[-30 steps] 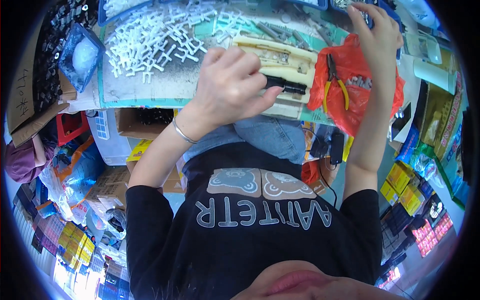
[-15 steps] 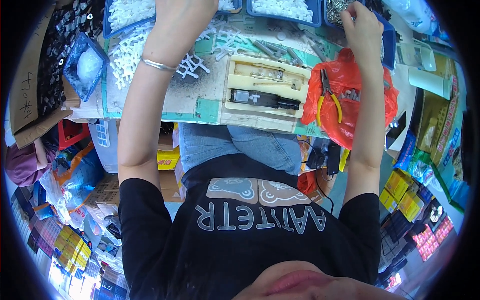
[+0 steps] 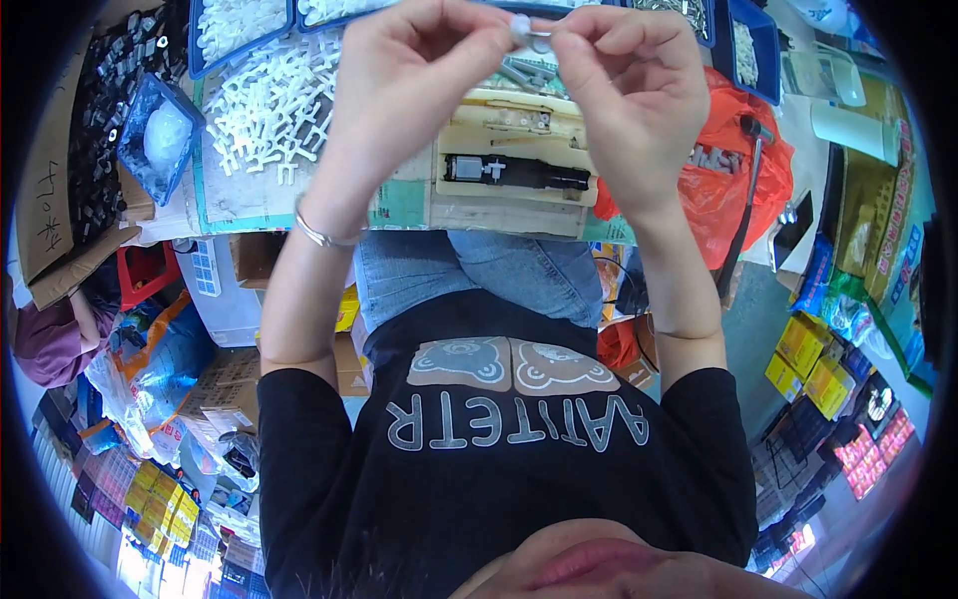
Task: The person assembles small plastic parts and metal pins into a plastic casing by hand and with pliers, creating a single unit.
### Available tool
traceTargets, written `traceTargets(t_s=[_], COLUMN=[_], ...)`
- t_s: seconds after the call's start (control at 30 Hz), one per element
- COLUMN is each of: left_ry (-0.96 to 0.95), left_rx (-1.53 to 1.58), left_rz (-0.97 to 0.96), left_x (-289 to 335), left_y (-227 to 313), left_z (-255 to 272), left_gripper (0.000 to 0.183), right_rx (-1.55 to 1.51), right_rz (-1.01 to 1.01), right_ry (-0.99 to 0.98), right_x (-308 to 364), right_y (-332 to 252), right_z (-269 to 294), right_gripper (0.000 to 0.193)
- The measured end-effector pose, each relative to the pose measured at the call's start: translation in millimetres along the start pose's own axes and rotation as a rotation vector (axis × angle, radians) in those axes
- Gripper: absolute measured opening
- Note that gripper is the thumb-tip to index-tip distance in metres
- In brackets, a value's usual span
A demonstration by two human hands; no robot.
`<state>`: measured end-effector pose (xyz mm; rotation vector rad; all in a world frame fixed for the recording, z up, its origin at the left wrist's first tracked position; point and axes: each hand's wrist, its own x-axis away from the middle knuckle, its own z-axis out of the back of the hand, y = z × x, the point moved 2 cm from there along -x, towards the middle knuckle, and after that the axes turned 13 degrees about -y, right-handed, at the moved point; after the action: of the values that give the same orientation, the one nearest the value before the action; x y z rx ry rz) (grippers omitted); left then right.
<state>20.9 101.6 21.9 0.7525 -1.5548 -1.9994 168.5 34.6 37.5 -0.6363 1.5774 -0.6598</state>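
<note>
- Left hand (image 3: 424,75): fingertips pinched on small white part (image 3: 520,28), outline obscured.
- Right hand (image 3: 639,95): fingertips closed on thin shiny piece (image 3: 541,35), mostly covered; join unclear.
- Both pieces: above table (image 3: 264,200), beyond cream tray (image 3: 519,143), far right corner hidden.

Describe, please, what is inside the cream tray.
The cream tray holds a black assembly with a white piece on it, and small unclear details above. The right hand covers the tray's upper right corner, so anything there is hidden.
</note>
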Motion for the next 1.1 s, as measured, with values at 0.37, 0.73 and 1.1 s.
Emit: traceTargets(t_s=[0.37,0.73,1.1], left_ry=[0.185,0.155,0.139], left_rx=[0.468,0.796,0.538], left_rz=[-0.051,0.007,-0.021], left_x=[35,45,65], left_y=[24,13,9], left_z=[-38,-48,-60], left_gripper=[0.007,0.006,0.009], right_rx=[0.709,0.544,0.162], right_rz=[-0.018,-0.182,-0.558], right_ry=[-0.259,-0.223,-0.066], right_x=[10,31,53], right_y=[-40,-40,-44], right_z=[-7,-3,-3], right_gripper=[0.021,0.022,0.013])
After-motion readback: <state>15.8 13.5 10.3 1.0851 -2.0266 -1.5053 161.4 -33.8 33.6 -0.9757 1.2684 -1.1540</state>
